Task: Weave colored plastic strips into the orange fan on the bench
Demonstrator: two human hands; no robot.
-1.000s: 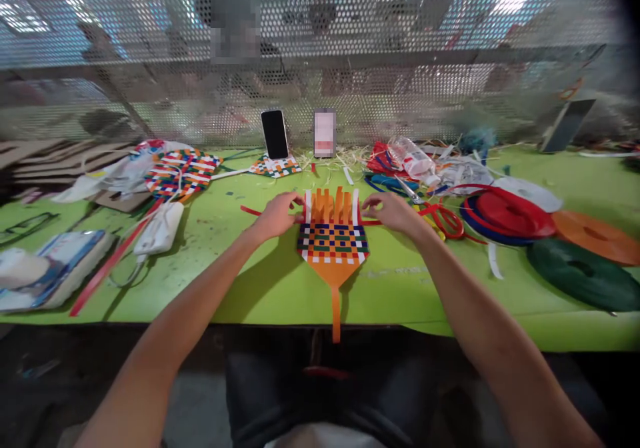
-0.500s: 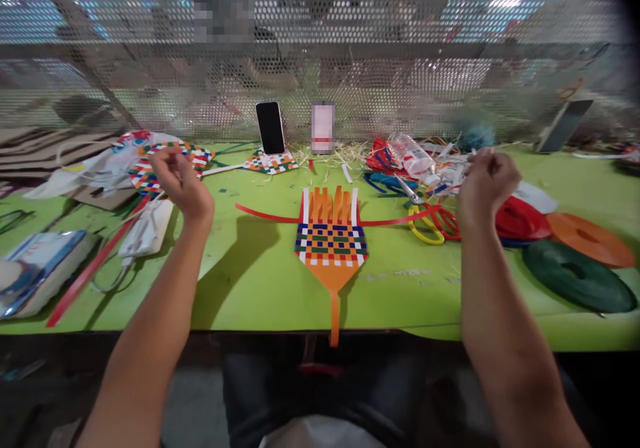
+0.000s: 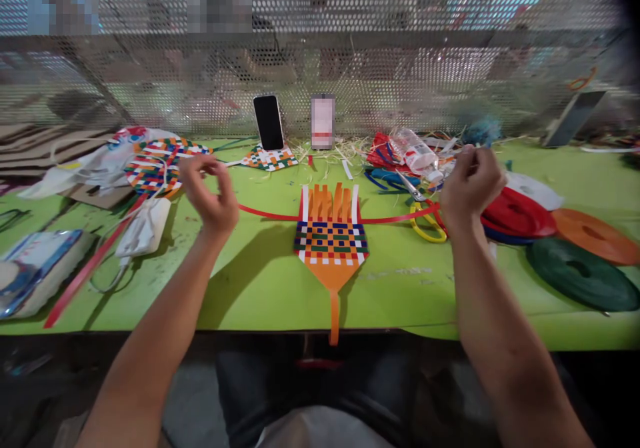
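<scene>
A half-woven fan [image 3: 331, 240] with an orange handle lies flat at the table's near edge, its orange and white strips standing free at the top. A red strip [image 3: 265, 213] runs sideways through the weave and sticks out on both sides. My left hand [image 3: 211, 191] hovers above the table left of the fan, fingers loosely curled and apart, with nothing visible in them. To the right of the fan my right hand [image 3: 471, 183] is raised and closed in a fist near the yellow-handled scissors [image 3: 426, 227]. What it holds, if anything, is hidden.
Two phones [image 3: 268, 123] lean on the perforated metal screen at the back. A finished woven fan [image 3: 155, 168] and a white charger [image 3: 145, 228] lie at the left. Rolls of red [image 3: 515, 213], orange [image 3: 595, 235] and green tape [image 3: 583, 275] lie at the right, behind them a plastic bottle [image 3: 415, 155].
Both hands left the fan's top edge and lifted outward. From half a second ago the left hand came back toward the fan and loosened; the right shifted slightly inward.
</scene>
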